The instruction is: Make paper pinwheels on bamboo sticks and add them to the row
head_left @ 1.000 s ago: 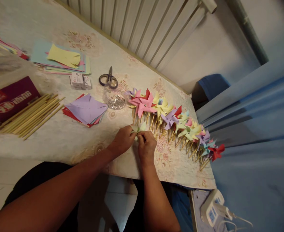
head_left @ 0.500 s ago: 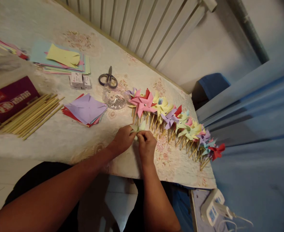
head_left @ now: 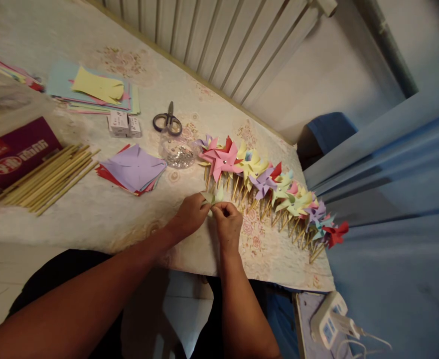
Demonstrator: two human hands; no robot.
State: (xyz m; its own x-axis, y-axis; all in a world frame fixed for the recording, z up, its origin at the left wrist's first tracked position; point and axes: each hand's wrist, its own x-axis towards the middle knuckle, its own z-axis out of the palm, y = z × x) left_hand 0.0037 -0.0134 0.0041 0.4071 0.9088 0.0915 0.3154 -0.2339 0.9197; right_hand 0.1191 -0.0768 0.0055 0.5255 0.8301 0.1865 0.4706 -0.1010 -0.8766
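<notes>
A pale green paper pinwheel [head_left: 218,194] is pinched between my two hands above the front part of the table. My left hand [head_left: 192,213] grips it from the left with closed fingers. From the right, my right hand [head_left: 227,219] meets it with thumb and index finger pressed together at its middle; whether a pin is between them is too small to tell. Just beyond my hands, a long row of paper pinwheels [head_left: 264,183] on wooden sticks runs off to the right. A clear dish of metal pins [head_left: 180,155] stands beside the row's left end.
Purple and red cut paper squares [head_left: 133,168] lie stacked left of my hands. Farther left are bamboo sticks [head_left: 51,179] and a purple package [head_left: 15,157]. Scissors [head_left: 169,121], small white boxes [head_left: 124,124] and coloured sheets [head_left: 60,82] lie behind. A power strip [head_left: 327,319] sits front right.
My right fingers have shifted very slightly at the middle of the green pinwheel. My left hand and the things on the table look the same.
</notes>
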